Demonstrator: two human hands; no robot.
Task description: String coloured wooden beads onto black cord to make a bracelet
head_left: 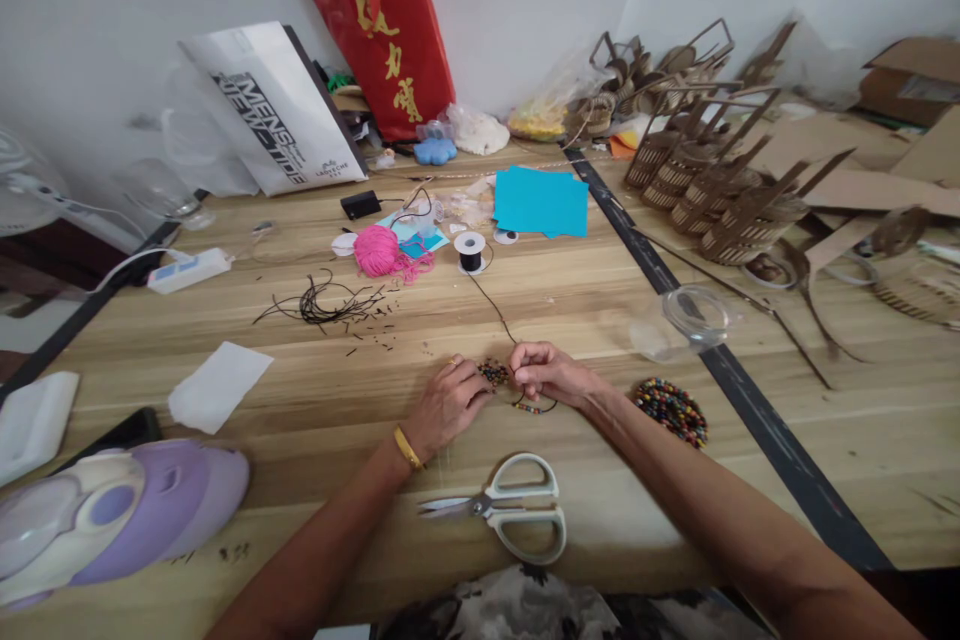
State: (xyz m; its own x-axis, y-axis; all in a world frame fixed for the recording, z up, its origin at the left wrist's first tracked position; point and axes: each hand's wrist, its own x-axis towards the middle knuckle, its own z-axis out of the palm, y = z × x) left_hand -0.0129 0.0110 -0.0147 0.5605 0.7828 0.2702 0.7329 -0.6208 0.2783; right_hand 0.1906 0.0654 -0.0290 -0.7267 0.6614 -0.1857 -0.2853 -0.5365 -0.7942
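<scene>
My right hand (553, 373) is closed, its thumb and fingers pinching a thin black cord (496, 308). This cord runs back to a white spool (470, 254) wound with black. Below the right fingers, a short row of coloured beads (529, 408) sits on a loop of the cord. My left hand (448, 407), wearing a yellow bangle, rests at a small pile of dark and coloured beads (493, 373). Its fingers are bent together at the pile's edge; whatever is between the fingertips is hidden. A coil of strung beads (671, 412) lies beyond my right forearm.
White-handled scissors (517, 508) lie in front of me. Black cord pieces (322, 302), pink yarn (379, 250) and blue sheets (541, 202) are farther back. A purple-and-white appliance (150, 510) stands left; small woven baskets (690, 175) and a clear plastic roll (694, 315) are right.
</scene>
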